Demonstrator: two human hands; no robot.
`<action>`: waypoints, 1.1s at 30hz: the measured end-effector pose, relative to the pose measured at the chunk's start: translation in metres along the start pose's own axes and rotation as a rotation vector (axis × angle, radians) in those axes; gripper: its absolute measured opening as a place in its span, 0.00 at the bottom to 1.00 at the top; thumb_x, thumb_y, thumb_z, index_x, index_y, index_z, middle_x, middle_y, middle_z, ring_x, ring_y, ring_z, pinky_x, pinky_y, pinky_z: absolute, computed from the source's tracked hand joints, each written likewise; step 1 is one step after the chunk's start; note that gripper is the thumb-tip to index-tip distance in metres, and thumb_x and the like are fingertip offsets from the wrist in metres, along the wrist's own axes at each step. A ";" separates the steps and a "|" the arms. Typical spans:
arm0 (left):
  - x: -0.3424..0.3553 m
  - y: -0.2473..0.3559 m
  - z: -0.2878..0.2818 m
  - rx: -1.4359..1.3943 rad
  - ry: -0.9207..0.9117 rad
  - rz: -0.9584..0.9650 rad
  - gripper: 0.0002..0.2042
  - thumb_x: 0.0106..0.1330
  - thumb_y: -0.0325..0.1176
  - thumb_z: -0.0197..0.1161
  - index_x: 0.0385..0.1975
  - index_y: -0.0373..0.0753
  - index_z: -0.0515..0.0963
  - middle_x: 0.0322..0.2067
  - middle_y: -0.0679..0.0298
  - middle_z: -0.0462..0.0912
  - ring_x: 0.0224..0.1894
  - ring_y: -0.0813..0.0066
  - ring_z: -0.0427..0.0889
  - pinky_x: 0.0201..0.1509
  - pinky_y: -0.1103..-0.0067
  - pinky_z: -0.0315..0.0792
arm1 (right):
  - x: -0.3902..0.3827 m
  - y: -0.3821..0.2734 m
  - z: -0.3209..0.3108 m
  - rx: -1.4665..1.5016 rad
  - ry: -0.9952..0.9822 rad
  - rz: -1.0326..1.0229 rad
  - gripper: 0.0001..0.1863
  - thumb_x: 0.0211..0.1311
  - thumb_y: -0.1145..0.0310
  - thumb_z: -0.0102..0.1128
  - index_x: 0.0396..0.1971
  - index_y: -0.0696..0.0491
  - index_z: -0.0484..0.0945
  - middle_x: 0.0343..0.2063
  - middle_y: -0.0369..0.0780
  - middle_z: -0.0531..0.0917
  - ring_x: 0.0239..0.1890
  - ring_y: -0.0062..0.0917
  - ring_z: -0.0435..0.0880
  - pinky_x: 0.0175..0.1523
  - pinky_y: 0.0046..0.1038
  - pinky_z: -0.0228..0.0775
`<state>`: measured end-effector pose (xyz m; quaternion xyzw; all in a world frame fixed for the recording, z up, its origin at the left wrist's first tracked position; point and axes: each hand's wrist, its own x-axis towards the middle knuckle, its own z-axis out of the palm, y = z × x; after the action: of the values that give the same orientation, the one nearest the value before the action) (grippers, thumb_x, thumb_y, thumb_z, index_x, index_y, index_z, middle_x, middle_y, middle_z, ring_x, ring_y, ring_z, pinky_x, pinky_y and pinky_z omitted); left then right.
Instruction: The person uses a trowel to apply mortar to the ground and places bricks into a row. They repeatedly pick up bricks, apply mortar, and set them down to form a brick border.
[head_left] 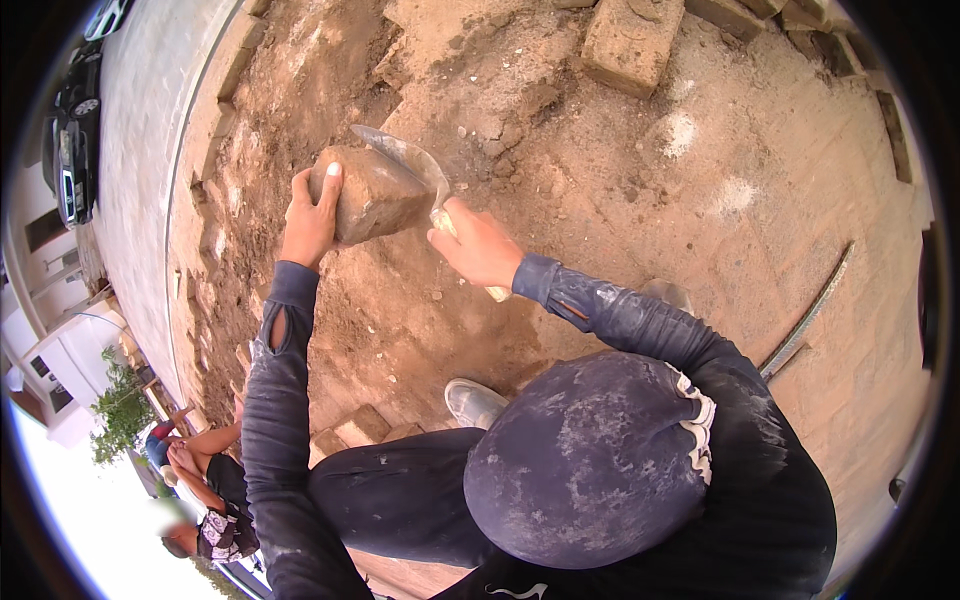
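Observation:
My left hand (pixel 310 220) grips a brown paving block (pixel 380 200) from its left side, the thumb lying over the block's top. The block is tilted and looks held above the dirt. Closed around the pale handle of a trowel is my right hand (pixel 482 248). The trowel's grey metal blade (pixel 410 155) runs along the block's far right edge, touching it or very close; I cannot tell which. Brown dirt smears the block's faces.
Loose soil (pixel 340 60) lies uneven ahead. A large block (pixel 632 45) rests at the far right, and more blocks (pixel 362 425) lie beside my knee. A long thin metal strip (pixel 810 310) is on the right. Another person (pixel 215 500) sits at the lower left.

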<state>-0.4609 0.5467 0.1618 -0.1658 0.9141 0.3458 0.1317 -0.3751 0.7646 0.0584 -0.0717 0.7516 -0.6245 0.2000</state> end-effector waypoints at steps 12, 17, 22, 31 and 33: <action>-0.009 0.035 -0.025 0.723 -0.342 0.684 0.57 0.42 0.55 0.81 0.75 0.54 0.54 0.70 0.41 0.55 0.72 0.41 0.57 0.73 0.60 0.61 | -0.014 0.024 0.012 -0.055 0.103 -0.006 0.21 0.69 0.58 0.54 0.45 0.62 0.64 0.23 0.56 0.81 0.24 0.49 0.84 0.32 0.45 0.73; -0.013 0.026 -0.020 0.600 -0.133 0.536 0.49 0.40 0.51 0.79 0.69 0.55 0.66 0.59 0.42 0.65 0.63 0.42 0.67 0.68 0.60 0.65 | -0.006 0.029 -0.017 0.068 0.038 0.249 0.20 0.70 0.60 0.52 0.47 0.63 0.64 0.17 0.44 0.79 0.12 0.29 0.78 0.19 0.33 0.71; -0.016 0.037 0.014 0.424 0.171 0.094 0.51 0.42 0.62 0.78 0.68 0.43 0.66 0.53 0.41 0.68 0.60 0.44 0.72 0.63 0.63 0.69 | -0.020 0.016 -0.003 0.065 0.167 0.081 0.21 0.70 0.58 0.53 0.47 0.61 0.64 0.20 0.53 0.81 0.23 0.49 0.82 0.30 0.45 0.72; -0.023 0.021 -0.002 0.707 0.112 0.475 0.49 0.41 0.48 0.83 0.66 0.41 0.65 0.52 0.49 0.74 0.53 0.48 0.80 0.54 0.61 0.77 | -0.026 -0.002 0.025 0.172 0.162 0.050 0.23 0.69 0.60 0.55 0.53 0.63 0.64 0.24 0.57 0.79 0.27 0.54 0.82 0.34 0.46 0.72; -0.025 0.021 0.001 0.715 0.106 0.433 0.49 0.42 0.48 0.82 0.66 0.41 0.66 0.52 0.48 0.74 0.52 0.48 0.80 0.53 0.61 0.77 | 0.001 0.013 -0.003 0.323 0.029 0.358 0.24 0.69 0.60 0.55 0.53 0.63 0.64 0.24 0.57 0.79 0.28 0.55 0.81 0.37 0.48 0.72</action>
<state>-0.4460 0.5678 0.1828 0.0687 0.9958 0.0176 0.0578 -0.3757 0.7695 0.0461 0.1047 0.6456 -0.6920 0.3056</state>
